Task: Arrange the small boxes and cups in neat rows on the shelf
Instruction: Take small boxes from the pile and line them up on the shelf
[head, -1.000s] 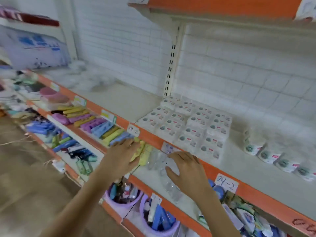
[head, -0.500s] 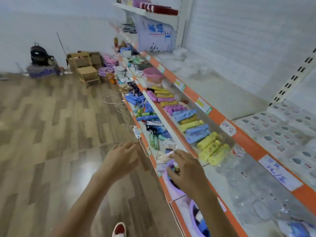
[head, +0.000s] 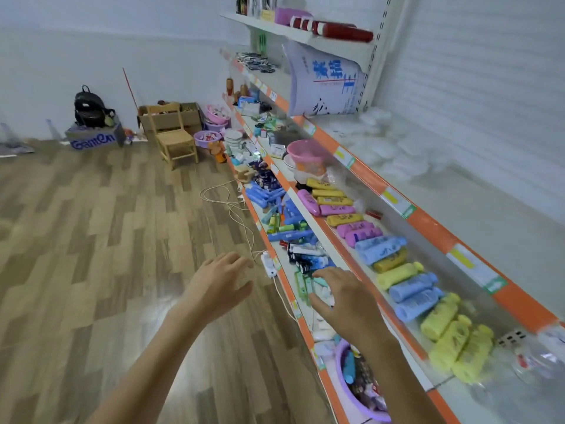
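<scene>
Searching: no small boxes or cups are seen in this view; the step is judged between placements.
Left hand (head: 218, 286): spread, empty, held over the wooden floor (head: 91, 240).
Right hand (head: 342, 296): fingers loosely curved, nothing gripped, above the tubes (head: 308, 261) on the lower shelf (head: 301, 324).
Next: stock must be located.

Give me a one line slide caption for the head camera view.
Both hands, left and right, hover open and empty beside long orange-edged shelves of colourful bottles.

clear plastic cups (head: 532, 362) blurred and cut off at the right edge, purple tub (head: 351, 390) partly behind a forearm
</scene>
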Tool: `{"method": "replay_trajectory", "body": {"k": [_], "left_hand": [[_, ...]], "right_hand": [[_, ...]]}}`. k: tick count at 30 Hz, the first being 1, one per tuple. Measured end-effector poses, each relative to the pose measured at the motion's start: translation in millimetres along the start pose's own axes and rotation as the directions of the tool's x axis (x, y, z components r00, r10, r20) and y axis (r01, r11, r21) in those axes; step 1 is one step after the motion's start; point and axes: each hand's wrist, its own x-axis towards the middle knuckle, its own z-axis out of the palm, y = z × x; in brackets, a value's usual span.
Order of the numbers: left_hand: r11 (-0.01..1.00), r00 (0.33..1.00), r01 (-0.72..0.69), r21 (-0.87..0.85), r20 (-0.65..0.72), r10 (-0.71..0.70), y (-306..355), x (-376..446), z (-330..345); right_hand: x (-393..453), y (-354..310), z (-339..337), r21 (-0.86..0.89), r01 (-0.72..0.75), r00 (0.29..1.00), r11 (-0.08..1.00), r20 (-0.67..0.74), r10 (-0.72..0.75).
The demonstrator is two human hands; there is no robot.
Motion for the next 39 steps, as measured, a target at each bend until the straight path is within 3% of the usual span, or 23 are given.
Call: {"method": "replay_trajectory", "body": {"k": [8,18,28,36,39], "left_hand": [[0.995,0.995,-0.099,-0.030,0.021,0.099,-36.6,113.4,15.6],[0.955,0.952,-0.296,0.023,0.091,0.293,-35.5,322.1,40.2],[0.897,0.898,-0.441,-0.043,-0.034,0.439,-23.1,516.2,28.5],[0.856,0.857,-0.508,-0.098,0.049,0.514,-24.4,653.6,56.8],[0.821,0.809,-0.526,-0.221,0.166,0.563,-33.9,688.0,81.6]], "right_hand": [[103.4,24.1,-5.3,0.009,-0.059,0.998,0.998,-0.025,0.059],[270.0,123.9,-42.1,0.048,-0.151,0.971,0.987,-0.180,0.157],[390.2,193.0,-97.8,-0.010,-0.170,0.939,0.985,-0.304,0.159],[477.8,229.3,-114.1,-0.046,-0.229,0.943,0.972,-0.259,0.210],[516.8,243.7,-104.9,-0.076,-0.290,0.944,0.954,-0.188,0.272]]}}
